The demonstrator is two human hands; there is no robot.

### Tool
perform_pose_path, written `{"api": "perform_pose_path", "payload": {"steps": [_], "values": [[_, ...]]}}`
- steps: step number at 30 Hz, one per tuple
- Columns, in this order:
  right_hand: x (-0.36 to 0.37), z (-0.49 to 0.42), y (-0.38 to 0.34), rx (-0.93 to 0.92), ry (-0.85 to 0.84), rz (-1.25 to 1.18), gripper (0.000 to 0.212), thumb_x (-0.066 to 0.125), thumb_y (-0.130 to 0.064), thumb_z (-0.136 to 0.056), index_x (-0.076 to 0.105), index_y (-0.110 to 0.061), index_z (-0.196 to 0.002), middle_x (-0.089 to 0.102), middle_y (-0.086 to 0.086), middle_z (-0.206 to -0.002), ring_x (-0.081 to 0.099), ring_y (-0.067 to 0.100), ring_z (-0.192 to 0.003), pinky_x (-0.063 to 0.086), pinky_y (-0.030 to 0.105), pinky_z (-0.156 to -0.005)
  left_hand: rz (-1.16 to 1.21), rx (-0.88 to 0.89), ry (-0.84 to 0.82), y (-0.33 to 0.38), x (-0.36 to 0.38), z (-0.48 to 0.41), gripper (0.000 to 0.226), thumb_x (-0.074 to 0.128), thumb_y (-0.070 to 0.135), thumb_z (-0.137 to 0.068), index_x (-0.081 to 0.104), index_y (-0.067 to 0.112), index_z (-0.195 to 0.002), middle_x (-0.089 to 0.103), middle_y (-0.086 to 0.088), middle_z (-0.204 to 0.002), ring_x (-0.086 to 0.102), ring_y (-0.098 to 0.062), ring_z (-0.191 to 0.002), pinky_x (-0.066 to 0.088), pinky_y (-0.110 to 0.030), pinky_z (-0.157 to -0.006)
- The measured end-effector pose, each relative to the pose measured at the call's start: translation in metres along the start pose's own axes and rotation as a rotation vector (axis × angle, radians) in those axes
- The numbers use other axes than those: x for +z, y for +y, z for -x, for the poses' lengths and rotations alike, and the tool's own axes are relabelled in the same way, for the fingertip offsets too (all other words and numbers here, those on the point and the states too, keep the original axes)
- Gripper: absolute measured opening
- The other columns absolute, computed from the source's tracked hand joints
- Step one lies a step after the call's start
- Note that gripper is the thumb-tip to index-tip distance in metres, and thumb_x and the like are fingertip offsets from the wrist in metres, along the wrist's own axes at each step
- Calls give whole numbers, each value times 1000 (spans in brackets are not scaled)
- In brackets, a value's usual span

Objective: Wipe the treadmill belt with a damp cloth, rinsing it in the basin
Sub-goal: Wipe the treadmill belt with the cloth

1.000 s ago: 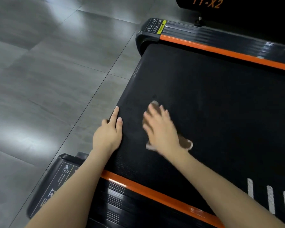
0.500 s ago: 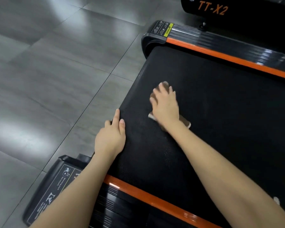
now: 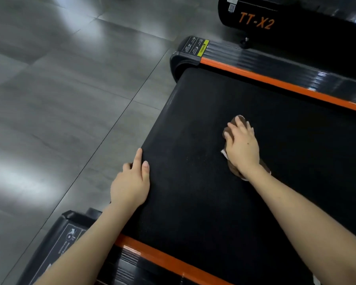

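Note:
The black treadmill belt fills the middle and right of the head view. My right hand lies flat on a brown cloth and presses it onto the belt, fingers straight and pointing away from me. Only the cloth's edges show around the hand, one past the fingertips and one behind the wrist. My left hand rests at the belt's rear edge, its fingers extended along that edge. No basin is in view.
Orange-trimmed side rails run along the near side and the far side of the belt. A black treadmill base marked TT-X2 stands beyond. Grey floor tiles spread to the left.
My right hand has slid the cloth away from me and to the right across the belt, further from my left hand. My left hand has stayed at the belt's rear edge.

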State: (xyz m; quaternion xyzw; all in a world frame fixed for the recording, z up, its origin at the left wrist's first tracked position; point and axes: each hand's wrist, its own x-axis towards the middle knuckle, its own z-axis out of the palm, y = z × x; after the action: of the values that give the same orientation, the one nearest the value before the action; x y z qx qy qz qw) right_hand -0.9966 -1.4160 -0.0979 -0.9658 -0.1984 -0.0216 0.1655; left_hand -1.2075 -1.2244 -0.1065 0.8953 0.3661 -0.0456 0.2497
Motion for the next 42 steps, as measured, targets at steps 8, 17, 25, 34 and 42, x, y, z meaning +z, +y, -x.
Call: {"api": "perform_pose_path", "payload": {"steps": [8,17,25,34,42], "values": [[4,0,3,-35,8,5,40,40,-28,-99,50,-14,-135,30,2,-153,19,30,-143,17,41,-118,27,30,75,77,-1,-84,55,20,43,-100,18,17,-149,42,-20,-136,43,-40,-118,37,-46,-95],[15,-90,-19,-90,-45,-60,42,37,-33,-100,49,-15,-136,29,4,-154,19,33,-142,12,42,-118,-143,60,204,81,17,-89,55,18,40,-100,17,16,-150,46,-14,-131,52,-33,-101,42,-41,-77],[34,-92,-68,-342,-87,-20,58,43,-55,-92,47,-17,-136,30,5,-153,20,35,-141,20,48,-114,-120,63,211,80,17,-91,56,16,42,-97,20,19,-149,47,-13,-131,51,-33,-102,45,-41,-77],[49,-174,-79,-222,-48,-27,46,41,-43,-97,49,-19,-136,31,3,-152,22,32,-141,18,44,-116,-154,58,220,79,19,-90,77,-5,51,-84,26,19,-148,52,-10,-125,54,-29,-95,44,-37,-69],[43,-133,-81,-590,-154,-40,41,44,-39,-97,54,-21,-132,36,1,-150,25,28,-141,12,45,-117,-167,54,212,83,17,-89,75,-4,51,-86,24,19,-148,50,-10,-128,54,-30,-100,45,-38,-70]]}}
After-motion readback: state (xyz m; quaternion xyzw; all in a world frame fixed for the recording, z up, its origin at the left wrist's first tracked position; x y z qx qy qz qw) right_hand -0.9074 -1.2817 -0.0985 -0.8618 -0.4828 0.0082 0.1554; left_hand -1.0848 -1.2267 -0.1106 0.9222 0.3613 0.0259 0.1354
